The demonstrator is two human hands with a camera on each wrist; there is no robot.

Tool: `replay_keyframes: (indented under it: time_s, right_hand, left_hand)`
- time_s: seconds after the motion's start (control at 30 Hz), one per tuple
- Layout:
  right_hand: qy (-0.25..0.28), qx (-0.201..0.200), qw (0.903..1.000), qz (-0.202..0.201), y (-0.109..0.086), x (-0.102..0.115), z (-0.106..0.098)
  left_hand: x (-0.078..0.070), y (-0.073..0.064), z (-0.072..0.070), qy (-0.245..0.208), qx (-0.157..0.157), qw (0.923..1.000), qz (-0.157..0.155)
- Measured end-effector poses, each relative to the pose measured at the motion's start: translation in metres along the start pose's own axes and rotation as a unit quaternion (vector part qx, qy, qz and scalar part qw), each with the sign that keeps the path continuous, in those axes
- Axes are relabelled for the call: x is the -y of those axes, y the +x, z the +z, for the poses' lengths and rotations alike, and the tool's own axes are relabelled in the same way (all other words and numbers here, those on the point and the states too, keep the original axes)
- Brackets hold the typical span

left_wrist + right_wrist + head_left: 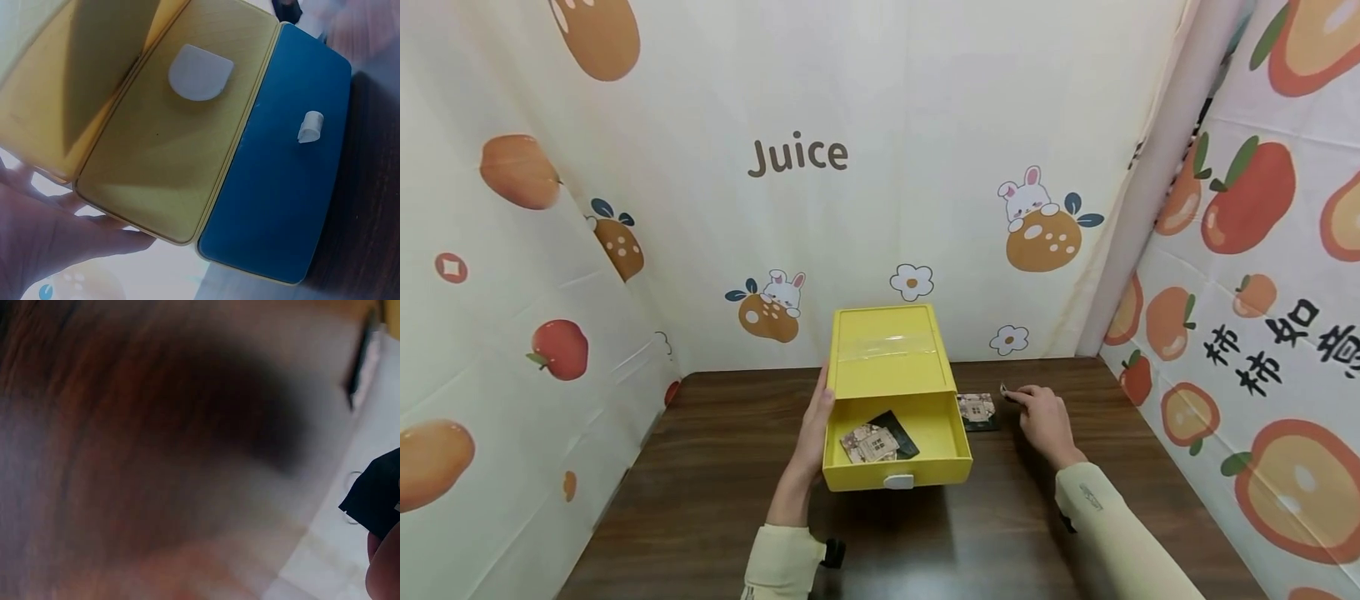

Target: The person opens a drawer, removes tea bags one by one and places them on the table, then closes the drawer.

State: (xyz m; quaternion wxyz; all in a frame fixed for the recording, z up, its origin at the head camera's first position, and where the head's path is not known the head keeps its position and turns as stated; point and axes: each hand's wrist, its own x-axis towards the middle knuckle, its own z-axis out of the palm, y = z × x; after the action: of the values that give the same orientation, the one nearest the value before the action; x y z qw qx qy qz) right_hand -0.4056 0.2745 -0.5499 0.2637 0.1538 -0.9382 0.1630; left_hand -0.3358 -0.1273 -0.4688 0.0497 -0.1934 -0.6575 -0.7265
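A yellow drawer box (pixel 891 350) stands on the table, with clear tape across its top. Its top drawer (pixel 936 433) is pulled out, and flat packets (pixel 872 443), dark and pale-patterned, lie inside. My left hand (pixel 811 425) rests along the box's left side; in the left wrist view its fingers (pixel 125 240) touch the edge. That view also has a yellow front with a white handle (pixel 200 72) beside a blue drawer front (pixel 275 156). To the right of the box, my right hand (pixel 1045 421) pinches a small dark packet (pixel 378 490), raised over the table.
Another patterned packet (pixel 977 410) lies on the brown wooden table (pixel 730 467), just right of the box. Fruit-printed curtains (pixel 910 192) hang behind the table and along both sides. Most of the right wrist view is blurred.
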Motion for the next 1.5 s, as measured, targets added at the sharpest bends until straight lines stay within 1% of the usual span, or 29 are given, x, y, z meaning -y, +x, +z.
replay_keyframes:
  time_s: [0.17,0.37,0.43,0.53,0.57,0.63,0.7,0.87,1.03,1.13,1.27,1.4,1.5]
  right_hand:
    - [-0.03,0.036,0.9989,-0.006,-0.004,-0.01,0.009]
    - [-0.026,0.089,0.9957,0.002,-0.01,-0.018,0.012]
    - [-0.018,0.117,0.9929,0.01,-0.012,-0.02,0.011]
    - [0.003,0.162,0.9861,0.037,-0.015,-0.021,0.01]
    - [0.007,0.174,0.9838,0.045,-0.016,-0.022,0.011]
    - [0.013,0.184,0.9812,0.055,-0.017,-0.023,0.012]
    - [0.012,0.182,0.9818,0.053,-0.017,-0.024,0.013]
    - [-0.004,0.162,0.9866,0.019,-0.015,-0.024,0.016]
    - [-0.013,0.151,0.9884,0.011,-0.014,-0.021,0.017]
    - [-0.02,0.13,0.9913,0.003,-0.014,-0.02,0.017]
    - [-0.023,0.102,0.9945,-0.009,-0.014,-0.018,0.016]
    - [-0.01,0.094,0.9955,-0.001,-0.013,-0.017,0.016]
    - [0.002,0.093,0.9955,0.018,-0.01,-0.018,0.015]
  left_hand:
    - [-0.001,0.0,0.001,-0.007,0.006,1.0,0.0]
    - [-0.001,0.0,0.005,-0.01,0.016,0.9998,-0.003]
    - [-0.002,0.0,0.006,-0.01,0.014,0.9998,-0.005]
    - [-0.003,-0.001,0.006,-0.011,0.012,0.9998,-0.009]
    - [-0.003,-0.001,0.006,-0.012,0.012,0.9998,-0.011]
    - [-0.003,-0.002,0.007,-0.014,0.013,0.9997,-0.015]
    - [-0.002,-0.003,0.007,-0.017,0.014,0.9996,-0.016]
    - [-0.001,-0.003,0.006,-0.013,0.014,0.9998,-0.011]
    - [-0.002,-0.003,0.004,-0.01,0.016,0.9998,-0.01]
    - [-0.002,-0.002,0.004,-0.012,0.021,0.9997,-0.008]
    - [-0.003,0.0,0.002,-0.009,0.02,0.9997,-0.008]
    - [-0.006,0.0,0.0,-0.01,0.017,0.9996,-0.018]
    - [-0.016,-0.001,-0.001,-0.016,0.021,0.9994,-0.023]
